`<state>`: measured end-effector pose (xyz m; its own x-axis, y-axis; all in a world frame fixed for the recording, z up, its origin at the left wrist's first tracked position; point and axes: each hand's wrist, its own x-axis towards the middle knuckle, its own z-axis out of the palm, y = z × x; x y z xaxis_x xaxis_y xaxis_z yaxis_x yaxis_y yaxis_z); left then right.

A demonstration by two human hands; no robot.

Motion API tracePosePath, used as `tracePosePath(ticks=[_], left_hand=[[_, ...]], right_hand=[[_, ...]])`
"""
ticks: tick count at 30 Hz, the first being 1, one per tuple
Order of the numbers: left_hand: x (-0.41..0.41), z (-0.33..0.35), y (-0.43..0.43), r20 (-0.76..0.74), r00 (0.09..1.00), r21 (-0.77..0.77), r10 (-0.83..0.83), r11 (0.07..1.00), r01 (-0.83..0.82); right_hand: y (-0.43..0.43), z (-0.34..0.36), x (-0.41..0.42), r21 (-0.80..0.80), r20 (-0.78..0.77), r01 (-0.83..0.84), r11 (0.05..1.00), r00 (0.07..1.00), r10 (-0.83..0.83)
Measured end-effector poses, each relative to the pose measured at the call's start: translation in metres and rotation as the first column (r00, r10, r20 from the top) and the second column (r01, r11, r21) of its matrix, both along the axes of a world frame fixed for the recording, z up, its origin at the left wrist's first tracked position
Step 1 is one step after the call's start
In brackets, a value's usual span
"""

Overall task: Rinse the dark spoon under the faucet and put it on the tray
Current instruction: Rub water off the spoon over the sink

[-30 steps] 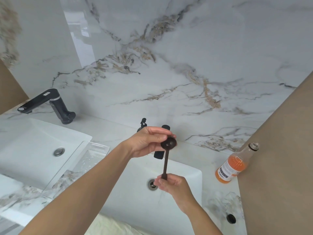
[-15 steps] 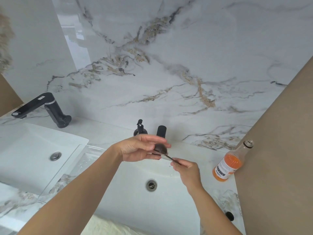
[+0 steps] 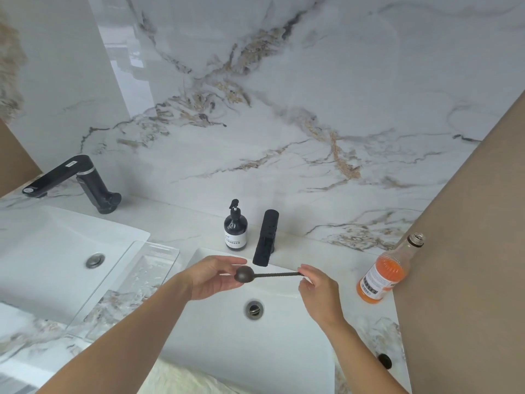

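Observation:
The dark spoon (image 3: 257,275) lies level over the right sink (image 3: 221,348), bowl to the left, twisted handle to the right. My left hand (image 3: 211,277) cups the round bowl with thumb and fingers. My right hand (image 3: 314,287) pinches the end of the handle. The black faucet (image 3: 266,238) stands just behind the spoon; no water shows at its spout. The clear tray (image 3: 154,247) rests on the counter between the two sinks, left of my left hand.
A dark soap pump bottle (image 3: 235,227) stands left of the faucet. An uncapped bottle of orange liquid (image 3: 383,273) sits at the right by a brown wall. A second sink (image 3: 42,263) with its own black faucet (image 3: 71,182) is at the left.
The spoon has turned from upright to level, and both hands have come down below the faucet spout. My right hand moved out to the right along the handle. The soap bottle is now uncovered.

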<state>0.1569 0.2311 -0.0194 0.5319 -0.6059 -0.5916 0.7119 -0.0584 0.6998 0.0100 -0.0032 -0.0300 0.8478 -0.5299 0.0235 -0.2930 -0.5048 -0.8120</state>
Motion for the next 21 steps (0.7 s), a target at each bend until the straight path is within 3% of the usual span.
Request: tracePosePath(ticks=[6,8,12,17,21], left_hand=[[-0.011,-0.009,0.0,0.066,0.998,-0.007,0.008,1.0,-0.007],[-0.017,-0.009,-0.004,0.183,0.983,0.086,-0.015,0.996,-0.001],[-0.031,-0.005,-0.01,0.485,0.838,0.425,-0.251,0.905,0.025],[-0.046,-0.003,-0.015,0.626,0.686,0.505,-0.371,0.863,0.006],[-0.055,-0.002,-0.014,0.626,0.674,0.537,-0.393,0.844,-0.006]], right_hand=[[-0.006,-0.013,-0.015,-0.139,0.017,-0.04,0.99,0.999,0.043],[-0.007,-0.017,-0.019,-0.189,-0.027,-0.083,0.978,0.996,0.079],[-0.01,-0.02,-0.023,-0.25,-0.078,-0.132,0.959,0.99,0.115],[-0.017,-0.021,-0.033,-0.392,-0.156,-0.126,0.911,0.985,0.069],[-0.024,-0.023,-0.039,-0.411,-0.224,-0.198,0.89,0.968,0.112]])
